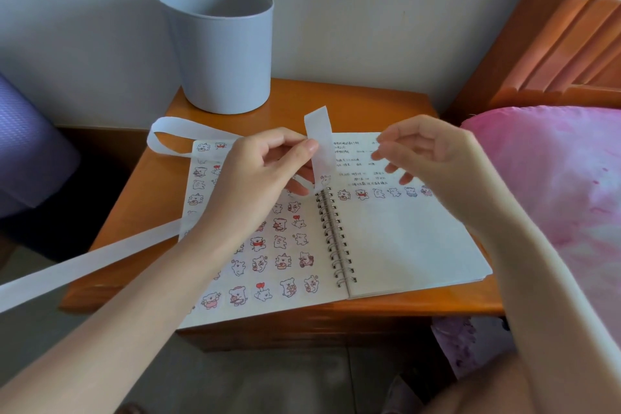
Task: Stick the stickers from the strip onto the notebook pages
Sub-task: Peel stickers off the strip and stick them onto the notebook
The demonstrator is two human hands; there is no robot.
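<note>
Two risks stand out, and both come from the long sticker strip (84, 262). It trails off the left edge of the wooden bedside table (141, 212) toward the floor, loops back near the grey bin (218, 47), and rises to the left hand (265, 171), which pinches it between thumb and forefinger above the spiral binding. Its hanging weight could, I judge, tug the pinched end away or drag the loop across the page. The open notebook (403, 245) fills most of the tabletop; its near left corner overhangs the front edge, so a firm press there might tip it.

Room is tight: the wall and bin close the far side, and a pink pillow (554, 195) crowds the right. The bare lower right page is the clear landing space, below a row of stickers.

The right hand (426, 158) hovers just beside the strip, fingers loosely spread and holding nothing; a rushed peel could curl a sticker onto itself.
</note>
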